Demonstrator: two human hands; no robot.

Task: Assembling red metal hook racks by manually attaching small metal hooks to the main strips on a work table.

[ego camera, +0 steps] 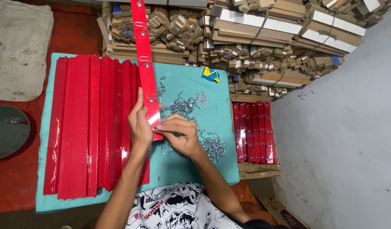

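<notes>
A left hand (140, 123) grips the edge of a long red strip (145, 68) above a teal mat (195, 85), while the right hand (178, 133) pinches its lower end beside scattered metal hooks (212, 146).

A long, glossy red plastic strip (145, 63) runs away from the fingers (138, 106), its near end pinched between both hands and its far end reaching past the top of the view. Small silver metal hooks (148, 64) sit at intervals along its face. Just beyond the right fingers (170, 126) a loose heap of silver wire hooks (182, 106) lies on the teal-covered bench (221, 106); the fingertips seem to press one against the strip, though it is too small to tell.
</notes>
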